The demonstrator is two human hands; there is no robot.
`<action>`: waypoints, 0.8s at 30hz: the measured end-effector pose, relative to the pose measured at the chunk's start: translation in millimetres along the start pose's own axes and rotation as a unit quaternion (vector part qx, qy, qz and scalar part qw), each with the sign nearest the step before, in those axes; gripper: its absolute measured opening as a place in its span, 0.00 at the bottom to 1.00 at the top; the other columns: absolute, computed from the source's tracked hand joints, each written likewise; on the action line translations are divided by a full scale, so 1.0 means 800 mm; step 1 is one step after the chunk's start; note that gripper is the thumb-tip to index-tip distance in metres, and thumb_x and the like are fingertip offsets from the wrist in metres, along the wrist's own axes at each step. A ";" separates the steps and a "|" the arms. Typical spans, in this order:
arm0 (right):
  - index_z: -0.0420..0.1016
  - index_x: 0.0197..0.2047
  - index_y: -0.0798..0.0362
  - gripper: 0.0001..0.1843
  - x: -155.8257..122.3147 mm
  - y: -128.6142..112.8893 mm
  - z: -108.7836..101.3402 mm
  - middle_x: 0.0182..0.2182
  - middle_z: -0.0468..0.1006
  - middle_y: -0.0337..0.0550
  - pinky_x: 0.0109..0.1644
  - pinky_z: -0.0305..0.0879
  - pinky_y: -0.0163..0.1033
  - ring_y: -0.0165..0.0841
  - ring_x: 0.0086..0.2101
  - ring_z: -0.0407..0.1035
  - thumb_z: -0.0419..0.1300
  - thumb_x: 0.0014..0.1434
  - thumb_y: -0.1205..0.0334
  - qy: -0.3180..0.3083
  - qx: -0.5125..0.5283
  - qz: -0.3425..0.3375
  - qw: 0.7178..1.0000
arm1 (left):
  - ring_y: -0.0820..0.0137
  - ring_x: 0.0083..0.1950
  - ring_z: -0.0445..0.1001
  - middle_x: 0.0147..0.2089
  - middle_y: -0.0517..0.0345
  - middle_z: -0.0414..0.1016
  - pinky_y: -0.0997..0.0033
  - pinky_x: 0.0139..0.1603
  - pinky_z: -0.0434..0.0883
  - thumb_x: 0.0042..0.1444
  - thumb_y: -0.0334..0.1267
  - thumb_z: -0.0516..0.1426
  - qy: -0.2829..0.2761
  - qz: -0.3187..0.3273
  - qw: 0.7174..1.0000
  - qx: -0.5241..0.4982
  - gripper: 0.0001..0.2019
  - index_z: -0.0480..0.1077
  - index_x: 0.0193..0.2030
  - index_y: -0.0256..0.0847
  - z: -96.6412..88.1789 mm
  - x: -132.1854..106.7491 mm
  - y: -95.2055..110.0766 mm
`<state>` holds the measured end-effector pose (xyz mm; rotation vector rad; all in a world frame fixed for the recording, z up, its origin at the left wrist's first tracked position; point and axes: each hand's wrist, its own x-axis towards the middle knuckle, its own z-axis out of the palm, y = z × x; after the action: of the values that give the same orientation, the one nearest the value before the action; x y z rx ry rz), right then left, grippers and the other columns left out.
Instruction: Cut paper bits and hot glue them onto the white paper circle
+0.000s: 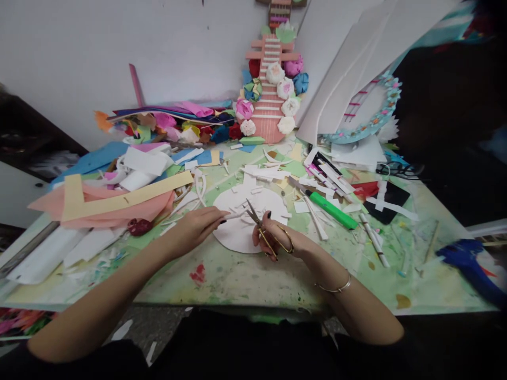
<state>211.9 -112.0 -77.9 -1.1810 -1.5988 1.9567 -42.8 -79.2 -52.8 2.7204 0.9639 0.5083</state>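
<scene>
Table: just one, paint-stained, with more paper scraps than we can count
Backdrop: one pink instrument-shaped board, top centre
Left hand: ours, mid-frame, fingertips pinched on one white paper strip
Right hand: ours, right of centre, wrapped round one pair of scissors, two blades slightly apart near the strip
Below them: one white paper disc, frame centre
Right of frame: one green cutter, one blue tool
</scene>
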 end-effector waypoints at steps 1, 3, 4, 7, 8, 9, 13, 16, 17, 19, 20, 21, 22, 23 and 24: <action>0.67 0.27 0.55 0.41 0.002 0.002 0.001 0.12 0.63 0.35 0.18 0.56 0.31 0.26 0.13 0.60 0.35 0.57 0.26 0.007 0.000 0.004 1.000 | 0.68 0.43 0.76 0.44 0.48 0.78 0.71 0.43 0.71 0.67 0.39 0.45 -0.003 0.002 1.000 -0.004 0.16 0.72 0.48 0.38 0.004 0.000 0.002; 0.67 0.26 0.55 0.39 0.004 0.007 0.002 0.11 0.61 0.33 0.16 0.55 0.31 0.26 0.11 0.59 0.38 0.57 0.27 0.022 -0.002 0.009 1.000 | 0.68 0.42 0.76 0.43 0.49 0.78 0.71 0.42 0.71 0.67 0.40 0.44 -0.005 -0.002 1.000 -0.005 0.17 0.72 0.47 0.38 0.011 0.001 0.005; 0.67 0.25 0.55 0.38 0.004 0.009 0.003 0.10 0.60 0.33 0.15 0.55 0.31 0.26 0.11 0.58 0.40 0.57 0.27 0.027 0.001 0.009 1.000 | 0.67 0.41 0.77 0.42 0.49 0.78 0.71 0.41 0.71 0.67 0.40 0.44 -0.008 -0.008 1.000 -0.002 0.17 0.72 0.47 0.39 0.014 0.002 0.005; 0.66 0.23 0.55 0.37 0.003 0.011 0.006 0.09 0.57 0.31 0.13 0.53 0.30 0.24 0.09 0.55 0.44 0.55 0.27 0.046 0.010 0.012 0.999 | 0.68 0.38 0.77 0.39 0.50 0.79 0.71 0.39 0.71 0.66 0.40 0.44 -0.013 -0.026 1.000 0.006 0.17 0.72 0.46 0.38 0.020 0.003 0.002; 0.65 0.23 0.55 0.37 0.003 0.012 0.006 0.09 0.57 0.30 0.13 0.52 0.30 0.23 0.09 0.54 0.45 0.55 0.27 0.053 0.013 0.016 0.998 | 0.68 0.36 0.77 0.37 0.51 0.79 0.72 0.38 0.71 0.66 0.40 0.44 -0.015 -0.032 0.999 0.004 0.17 0.72 0.46 0.38 0.021 0.002 0.000; 0.65 0.23 0.55 0.36 0.003 0.012 0.006 0.09 0.56 0.30 0.13 0.52 0.29 0.23 0.09 0.53 0.46 0.54 0.27 0.059 0.018 0.017 0.998 | 0.69 0.34 0.77 0.35 0.53 0.79 0.72 0.36 0.71 0.66 0.40 0.45 -0.016 -0.039 0.999 -0.001 0.16 0.72 0.46 0.38 0.021 0.002 -0.001; 0.64 0.23 0.55 0.38 0.005 0.010 0.004 0.09 0.58 0.31 0.13 0.52 0.30 0.24 0.09 0.54 0.42 0.54 0.25 0.076 0.052 0.039 0.995 | 0.73 0.24 0.73 0.24 0.60 0.75 0.74 0.31 0.70 0.64 0.41 0.47 0.013 -0.095 0.994 -0.060 0.14 0.72 0.42 0.38 0.021 -0.001 -0.005; 0.64 0.24 0.54 0.41 0.008 0.009 0.003 0.09 0.60 0.34 0.15 0.54 0.32 0.26 0.10 0.56 0.34 0.54 0.24 0.043 0.073 0.071 0.994 | 0.76 0.19 0.69 0.23 0.62 0.74 0.77 0.24 0.67 0.63 0.42 0.49 0.038 -0.184 0.968 -0.168 0.12 0.70 0.42 0.39 0.020 -0.001 -0.003; 0.64 0.25 0.54 0.42 0.009 0.009 0.004 0.10 0.61 0.35 0.16 0.55 0.32 0.26 0.10 0.57 0.32 0.54 0.23 0.020 0.079 0.071 0.994 | 0.77 0.18 0.68 0.25 0.61 0.75 0.78 0.21 0.65 0.63 0.43 0.50 0.042 -0.214 0.951 -0.219 0.12 0.69 0.41 0.39 0.020 0.000 -0.001; 0.65 0.28 0.54 0.43 0.012 0.011 0.007 0.12 0.64 0.36 0.18 0.57 0.32 0.27 0.12 0.60 0.31 0.53 0.23 -0.018 0.083 0.051 0.995 | 0.77 0.18 0.67 0.29 0.58 0.76 0.78 0.18 0.63 0.61 0.45 0.51 0.043 -0.257 0.909 -0.324 0.12 0.68 0.40 0.38 0.020 0.004 0.005; 0.65 0.29 0.54 0.43 0.013 0.013 0.008 0.13 0.64 0.36 0.18 0.56 0.31 0.27 0.13 0.61 0.31 0.53 0.23 -0.023 0.075 0.033 0.996 | 0.77 0.19 0.67 0.29 0.57 0.76 0.79 0.17 0.62 0.61 0.46 0.52 0.044 -0.271 0.889 -0.368 0.12 0.67 0.39 0.38 0.021 0.007 0.009; 0.65 0.30 0.54 0.43 0.014 0.014 0.010 0.14 0.65 0.35 0.19 0.56 0.31 0.26 0.14 0.61 0.31 0.54 0.23 -0.018 0.063 0.013 0.998 | 0.77 0.19 0.67 0.29 0.57 0.75 0.79 0.16 0.61 0.60 0.46 0.53 0.044 -0.283 0.870 -0.401 0.13 0.66 0.38 0.37 0.022 0.009 0.013; 0.65 0.31 0.54 0.42 0.014 0.016 0.010 0.14 0.65 0.35 0.19 0.55 0.30 0.26 0.14 0.61 0.31 0.54 0.24 -0.007 0.049 -0.009 0.999 | 0.77 0.19 0.67 0.28 0.57 0.74 0.79 0.16 0.61 0.59 0.47 0.54 0.042 -0.292 0.855 -0.426 0.13 0.66 0.37 0.37 0.023 0.012 0.016; 0.65 0.32 0.54 0.41 0.014 0.016 0.010 0.15 0.65 0.35 0.19 0.54 0.30 0.25 0.15 0.61 0.31 0.55 0.25 0.002 0.033 -0.029 0.999 | 0.77 0.18 0.67 0.27 0.58 0.74 0.79 0.16 0.60 0.58 0.47 0.54 0.035 -0.298 0.843 -0.447 0.13 0.66 0.36 0.37 0.025 0.014 0.020; 0.65 0.32 0.54 0.41 0.013 0.016 0.010 0.15 0.64 0.35 0.19 0.53 0.29 0.25 0.15 0.61 0.32 0.56 0.26 0.009 0.015 -0.043 0.999 | 0.77 0.19 0.67 0.27 0.58 0.73 0.80 0.16 0.60 0.58 0.47 0.55 0.025 -0.302 0.831 -0.466 0.13 0.66 0.36 0.37 0.026 0.015 0.024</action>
<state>202.8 -113.7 -93.6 -1.0973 -1.5793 1.9031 -15.0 -87.3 -63.2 1.4495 1.1146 0.6759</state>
